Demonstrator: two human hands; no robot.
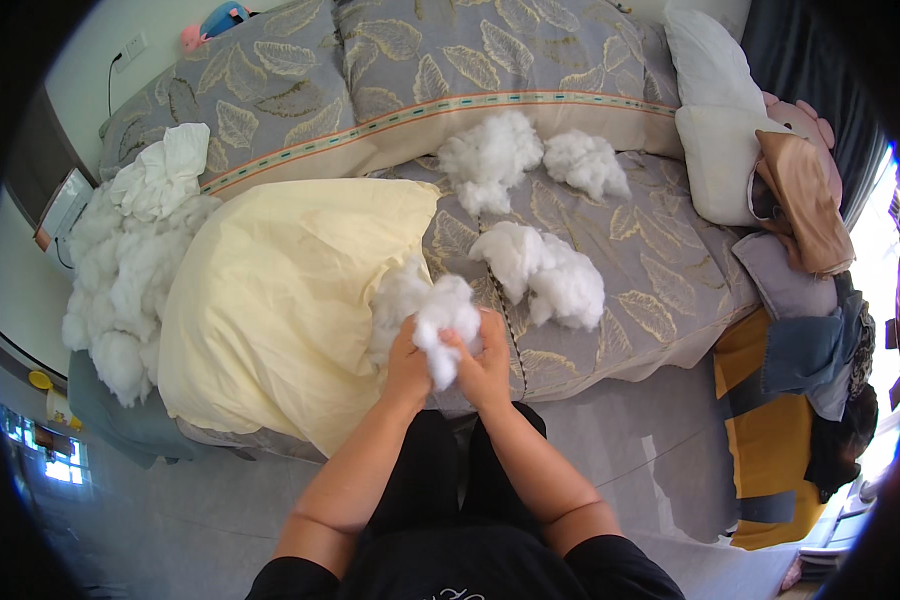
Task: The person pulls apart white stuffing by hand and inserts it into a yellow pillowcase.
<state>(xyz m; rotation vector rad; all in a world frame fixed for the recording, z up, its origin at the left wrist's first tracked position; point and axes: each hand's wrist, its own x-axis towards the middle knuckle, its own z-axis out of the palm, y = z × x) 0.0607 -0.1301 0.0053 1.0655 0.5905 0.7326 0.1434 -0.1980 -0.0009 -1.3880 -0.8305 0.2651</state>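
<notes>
Between my two hands is a tuft of white fibre stuffing point(447, 311). My left hand point(406, 369) grips its left side, while my right hand point(484, 360) holds the other side with the thumb across the front. Just left of them lies a pale yellow fabric cover point(270, 292), bulging and spread over the sofa seat. More stuffing point(394, 300) shows at the cover's right-hand opening, partly hidden behind my left hand. To the right, a loose clump of stuffing point(544, 274) rests on the leaf-patterned seat point(645, 285).
Two further clumps point(491, 154) point(586, 161) lie against the backrest point(495, 52). A large heap of stuffing point(120, 277) with a crumpled white cloth point(169, 169) on top stands at left. White pillows point(720, 157), a brown satin cloth point(806, 202) and folded textiles point(802, 352) crowd the right end.
</notes>
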